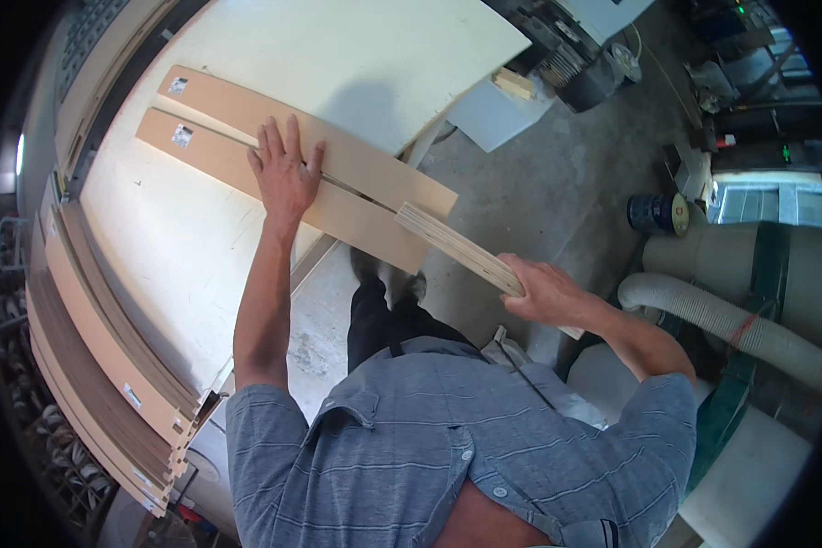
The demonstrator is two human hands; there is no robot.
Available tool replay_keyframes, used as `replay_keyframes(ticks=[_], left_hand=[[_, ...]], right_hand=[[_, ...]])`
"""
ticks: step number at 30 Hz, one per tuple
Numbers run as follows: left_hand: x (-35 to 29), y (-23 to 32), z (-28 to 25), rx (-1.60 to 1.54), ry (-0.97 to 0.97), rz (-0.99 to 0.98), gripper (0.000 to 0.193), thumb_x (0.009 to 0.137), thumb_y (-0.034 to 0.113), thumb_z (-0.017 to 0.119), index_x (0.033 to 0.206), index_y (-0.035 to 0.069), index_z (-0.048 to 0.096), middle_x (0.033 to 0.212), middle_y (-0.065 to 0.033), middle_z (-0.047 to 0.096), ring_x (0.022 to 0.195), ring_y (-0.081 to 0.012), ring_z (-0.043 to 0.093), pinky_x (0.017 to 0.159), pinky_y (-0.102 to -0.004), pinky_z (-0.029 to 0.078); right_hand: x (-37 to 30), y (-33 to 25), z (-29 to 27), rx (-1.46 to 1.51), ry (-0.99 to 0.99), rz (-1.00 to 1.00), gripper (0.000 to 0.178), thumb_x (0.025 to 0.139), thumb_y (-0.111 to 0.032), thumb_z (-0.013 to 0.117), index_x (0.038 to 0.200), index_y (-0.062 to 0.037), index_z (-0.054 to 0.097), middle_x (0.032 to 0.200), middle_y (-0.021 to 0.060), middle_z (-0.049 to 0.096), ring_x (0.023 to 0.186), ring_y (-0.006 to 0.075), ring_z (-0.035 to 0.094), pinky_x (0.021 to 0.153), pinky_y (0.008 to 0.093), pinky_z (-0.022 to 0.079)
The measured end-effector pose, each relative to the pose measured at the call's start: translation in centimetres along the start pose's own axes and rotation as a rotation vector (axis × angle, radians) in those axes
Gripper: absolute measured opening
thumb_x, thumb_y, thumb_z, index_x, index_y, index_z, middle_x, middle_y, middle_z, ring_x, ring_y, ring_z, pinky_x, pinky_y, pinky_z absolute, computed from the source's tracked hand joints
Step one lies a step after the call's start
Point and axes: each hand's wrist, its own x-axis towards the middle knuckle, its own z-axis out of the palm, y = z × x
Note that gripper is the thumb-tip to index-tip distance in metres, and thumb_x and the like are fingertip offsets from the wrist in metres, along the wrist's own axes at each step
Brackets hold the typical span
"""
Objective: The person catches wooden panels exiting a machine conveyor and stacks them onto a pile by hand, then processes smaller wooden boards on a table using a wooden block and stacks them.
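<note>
Two long tan boards lie side by side on a pale worktop, with a narrow gap between them. Each carries a small white label near its far-left end, and their right ends jut past the worktop's edge. My left hand rests flat across both boards, fingers spread, holding nothing. In my right hand, the fingers wrap round a straight strip of layered plywood. Its far end is at the boards' right ends; whether it touches them I cannot tell. The other end pokes out below my right hand.
Stacked long boards stand along the left. A machine and a white surface with wood offcuts are at the upper right. A ribbed hose, pale cylinders and a dark blue drum occupy the right, beyond grey floor.
</note>
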Motion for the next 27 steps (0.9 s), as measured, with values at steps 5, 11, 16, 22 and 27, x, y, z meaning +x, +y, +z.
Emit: replay_keyframes(ticks=[5, 11, 16, 22, 27], left_hand=[[0.4, -0.5, -0.5, -0.002, 0.008, 0.000, 0.065, 0.093, 0.051, 0.050, 0.144, 0.011, 0.040, 0.150, -0.0233, 0.031, 0.140, -0.0393, 0.027, 0.111, -0.0592, 0.018], [-0.8, -1.5, 0.1, -0.247, 0.213, -0.067, 0.072, 0.083, 0.039, 0.067, 0.141, 0.006, 0.039, 0.145, -0.0222, 0.037, 0.136, -0.0391, 0.032, 0.111, -0.0567, 0.021], [-7.5, -1.4, -2.3, -0.314, 0.369, -0.381, 0.078, 0.077, 0.024, 0.075, 0.140, 0.001, 0.036, 0.139, -0.0231, 0.041, 0.131, -0.0396, 0.036, 0.109, -0.0530, 0.024], [-18.7, 2.2, -7.5, -0.386, 0.170, -0.440, 0.072, 0.079, 0.024, 0.073, 0.138, -0.001, 0.040, 0.133, -0.0229, 0.045, 0.127, -0.0400, 0.039, 0.105, -0.0513, 0.028], [-20.7, 3.2, -8.1, -0.572, 0.104, -0.607, 0.059, 0.083, 0.023, 0.070, 0.131, -0.001, 0.045, 0.121, -0.0214, 0.054, 0.117, -0.0371, 0.050, 0.100, -0.0447, 0.037]], right_hand=[[-1.0, -7.4, -6.8, 0.082, 0.000, -0.023, 0.050, 0.078, -0.021, 0.063, 0.123, -0.0040, 0.052, 0.098, 0.0250, 0.065, 0.092, 0.0384, 0.065, 0.078, 0.0422, 0.050], [14.1, -5.6, -3.9, 0.141, 0.469, -0.182, 0.045, 0.075, -0.020, 0.063, 0.114, 0.0010, 0.056, 0.094, 0.0230, 0.066, 0.087, 0.0335, 0.066, 0.078, 0.0394, 0.050], [21.0, -6.2, 0.7, 0.211, 0.450, -0.216, 0.042, 0.073, -0.020, 0.066, 0.107, 0.0037, 0.059, 0.090, 0.0179, 0.067, 0.086, 0.0271, 0.066, 0.078, 0.0375, 0.051], [21.7, -6.6, 5.7, 0.315, 0.384, -0.457, 0.045, 0.071, -0.018, 0.071, 0.110, 0.0024, 0.061, 0.097, 0.0129, 0.066, 0.091, 0.0227, 0.063, 0.084, 0.0356, 0.049], [18.8, -8.7, 9.8, 0.631, 0.212, -0.250, 0.050, 0.073, -0.017, 0.072, 0.116, 0.0042, 0.058, 0.108, 0.0127, 0.062, 0.096, 0.0207, 0.061, 0.089, 0.0343, 0.048]])
